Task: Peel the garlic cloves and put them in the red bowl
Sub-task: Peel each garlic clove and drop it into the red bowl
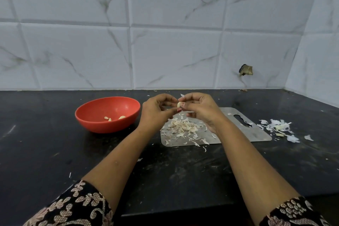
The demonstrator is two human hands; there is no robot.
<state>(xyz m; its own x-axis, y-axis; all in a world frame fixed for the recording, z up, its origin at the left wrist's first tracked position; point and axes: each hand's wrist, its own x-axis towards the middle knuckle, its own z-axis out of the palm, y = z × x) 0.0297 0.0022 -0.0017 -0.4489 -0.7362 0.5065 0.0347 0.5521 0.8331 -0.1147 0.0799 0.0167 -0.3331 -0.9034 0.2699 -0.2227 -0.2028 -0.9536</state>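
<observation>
A pale garlic clove (pixel 179 104) is pinched between the fingertips of my left hand (pixel 156 111) and my right hand (pixel 200 108), held above the steel cutting board (pixel 256 133). A bit of skin sticks up from the fingers. The red bowl (pixel 108 113) stands on the counter to the left of my hands, with three peeled cloves (pixel 110 118) in its bottom. A heap of garlic skins (pixel 183 126) lies on the board under my hands.
More white skins and garlic remains (pixel 280 127) lie on the black counter right of the board. A tiled wall runs along the back, with a corner at the right. Scattered skin flakes dot the counter.
</observation>
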